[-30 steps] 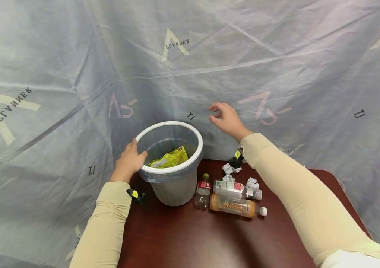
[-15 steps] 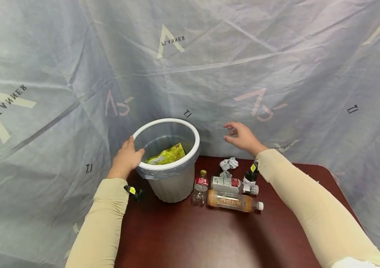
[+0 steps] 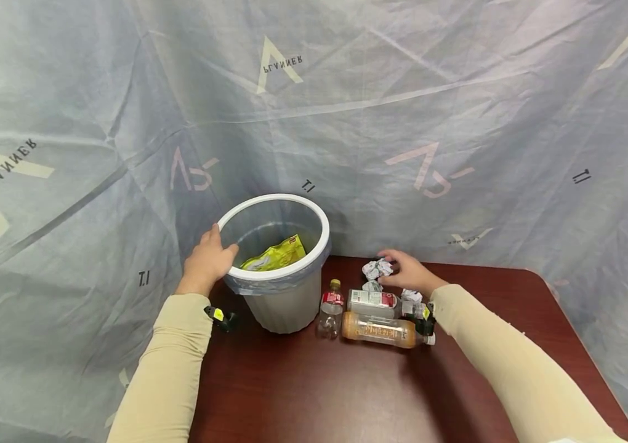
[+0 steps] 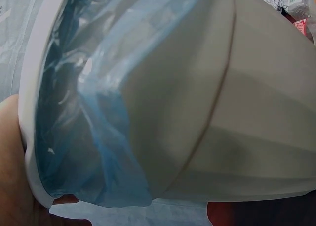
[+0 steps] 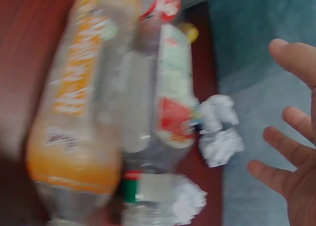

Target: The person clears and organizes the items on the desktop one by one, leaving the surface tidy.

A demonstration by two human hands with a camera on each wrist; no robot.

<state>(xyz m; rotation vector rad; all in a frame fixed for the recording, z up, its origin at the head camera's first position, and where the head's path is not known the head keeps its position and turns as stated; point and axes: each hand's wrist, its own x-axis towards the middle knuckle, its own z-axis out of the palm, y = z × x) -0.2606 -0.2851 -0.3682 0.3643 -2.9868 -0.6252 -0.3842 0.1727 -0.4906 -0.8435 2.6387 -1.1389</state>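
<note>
My left hand (image 3: 207, 263) grips the white rim of a grey trash bin (image 3: 286, 311) lined with a thin bluish bag (image 4: 113, 152). A yellow packet (image 3: 276, 255) lies inside it. Over the back of the table, my right hand (image 3: 409, 274) reaches toward crumpled paper balls (image 3: 376, 269), its fingers parted and loosely bent. In the right wrist view, those fingers are spread apart from the paper balls (image 5: 219, 144) and hold nothing. Another crumpled paper ball (image 3: 410, 296) sits beneath that hand, partly hidden.
Right of the bin lie a small red-labelled bottle (image 3: 330, 314), a clear bottle with a white and red label (image 3: 372, 303) and an orange-banded bottle (image 3: 379, 330). They rest on a dark red-brown table (image 3: 347, 394). A grey printed cloth (image 3: 380, 123) hangs close behind.
My right hand has come down and to the right, from the air beside the bin to the paper balls. My left hand has stayed on the rim. The view has shifted slightly.
</note>
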